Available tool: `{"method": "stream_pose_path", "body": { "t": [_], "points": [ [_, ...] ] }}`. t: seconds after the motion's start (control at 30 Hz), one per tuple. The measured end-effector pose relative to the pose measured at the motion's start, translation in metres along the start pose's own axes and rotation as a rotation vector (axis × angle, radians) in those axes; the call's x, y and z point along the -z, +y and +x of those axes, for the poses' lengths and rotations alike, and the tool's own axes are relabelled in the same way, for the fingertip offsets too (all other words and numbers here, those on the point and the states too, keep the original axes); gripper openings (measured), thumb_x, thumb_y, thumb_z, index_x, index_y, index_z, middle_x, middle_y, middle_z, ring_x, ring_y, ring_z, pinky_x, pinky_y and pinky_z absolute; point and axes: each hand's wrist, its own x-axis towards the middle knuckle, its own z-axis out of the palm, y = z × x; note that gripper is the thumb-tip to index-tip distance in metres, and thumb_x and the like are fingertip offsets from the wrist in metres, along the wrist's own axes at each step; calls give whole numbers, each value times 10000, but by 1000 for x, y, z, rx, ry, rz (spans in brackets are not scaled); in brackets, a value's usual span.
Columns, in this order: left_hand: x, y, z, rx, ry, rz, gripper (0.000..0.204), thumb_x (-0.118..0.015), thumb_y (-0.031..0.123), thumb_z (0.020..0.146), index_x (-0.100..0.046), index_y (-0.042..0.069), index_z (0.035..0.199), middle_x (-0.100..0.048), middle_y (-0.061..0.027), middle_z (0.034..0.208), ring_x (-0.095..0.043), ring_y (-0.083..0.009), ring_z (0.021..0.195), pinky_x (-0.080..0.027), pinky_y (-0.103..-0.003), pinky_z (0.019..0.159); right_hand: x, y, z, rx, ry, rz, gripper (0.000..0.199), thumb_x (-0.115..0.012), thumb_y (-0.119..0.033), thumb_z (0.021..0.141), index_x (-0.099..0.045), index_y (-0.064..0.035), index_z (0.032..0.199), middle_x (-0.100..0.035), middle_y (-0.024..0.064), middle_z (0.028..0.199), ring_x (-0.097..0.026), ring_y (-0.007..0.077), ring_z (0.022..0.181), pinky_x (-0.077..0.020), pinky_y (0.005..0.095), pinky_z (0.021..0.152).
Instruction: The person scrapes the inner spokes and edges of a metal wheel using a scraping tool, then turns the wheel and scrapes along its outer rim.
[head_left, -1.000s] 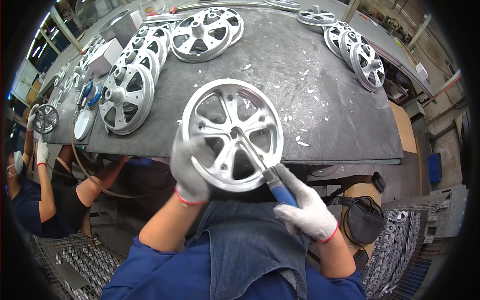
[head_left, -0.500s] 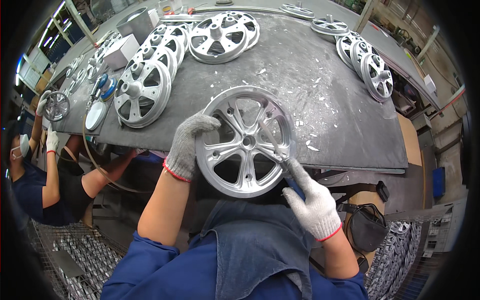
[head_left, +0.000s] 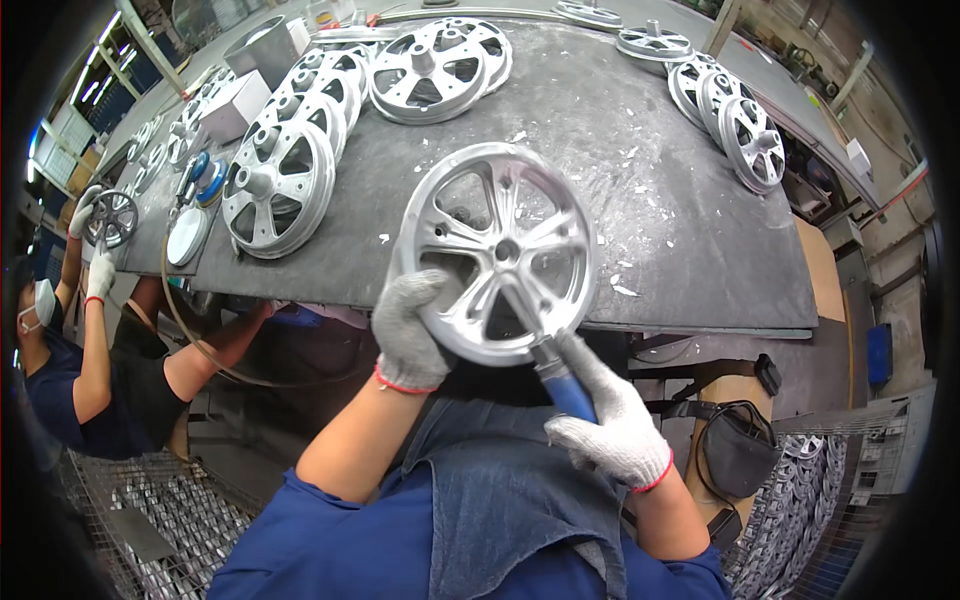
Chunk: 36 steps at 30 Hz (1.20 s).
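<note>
A silver cast-metal wheel with several spokes is tilted up at the table's near edge. My left hand, in a grey knit glove with a red cuff, grips its lower left rim. My right hand, gloved alike, is closed around a blue-handled hand tool, with the index finger stretched along it. The tool's narrow metal blade lies over the wheel's lower spoke, pointing at the hub. The blade is blurred, so I cannot tell its exact kind or where it touches.
More wheels stand stacked on the dark table at left, back and right. Pale flakes lie scattered on it. A blue power sander rests at left. Another person holds a wheel there. Wire baskets of metal parts flank me.
The wheel has tilted and turned, its upper rim rising. My left hand has slid lower. The tool has swung from the right-hand spoke to the lower one, showing more of its blue handle.
</note>
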Motion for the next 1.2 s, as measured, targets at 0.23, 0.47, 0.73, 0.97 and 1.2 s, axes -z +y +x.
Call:
{"method": "stream_pose_path", "body": {
  "t": [0.23,0.47,0.73,0.97,1.2],
  "points": [
    [-18,36,33,198,-18,211,523,-606,126,967,-572,-101,1437,-685,-135,1086,-722,-280,1071,-635,-396,965,6,1,9,472,290,-418,856,-893,-191,941,-484,16,1664,-706,228,1515,-687,255,1413,-537,347,1137],
    [-47,42,23,169,188,339,674,-560,78,866,-573,-53,1527,-694,-150,1201,-716,-286,1090,-644,-437,964,-1,6,12,413,244,-479,649,-763,-115,1034,-538,-19,1636,-746,212,1452,-737,288,1351,-551,355,1132],
    [-16,29,13,166,264,210,777,-540,65,788,-555,-20,1560,-651,-163,1359,-691,-326,1253,-615,-479,1133,-20,3,1,380,160,-442,686,-754,-131,1044,-493,-38,1671,-726,207,1489,-710,284,1391,-547,360,1149],
    [-32,16,-3,74,243,107,850,-520,69,771,-480,-24,1615,-589,-221,1461,-615,-391,1364,-561,-538,1195,-10,6,1,314,189,-480,689,-770,-125,1031,-505,-42,1661,-729,203,1484,-722,304,1370,-556,370,1138],
    [-31,14,-4,59,206,54,583,-565,143,845,-580,-17,1405,-645,-177,1259,-662,-360,1199,-606,-532,1074,-16,2,-7,353,110,-525,698,-770,-190,1041,-498,-54,1670,-722,197,1497,-692,333,1406,-539,384,1165]
  ]
}}
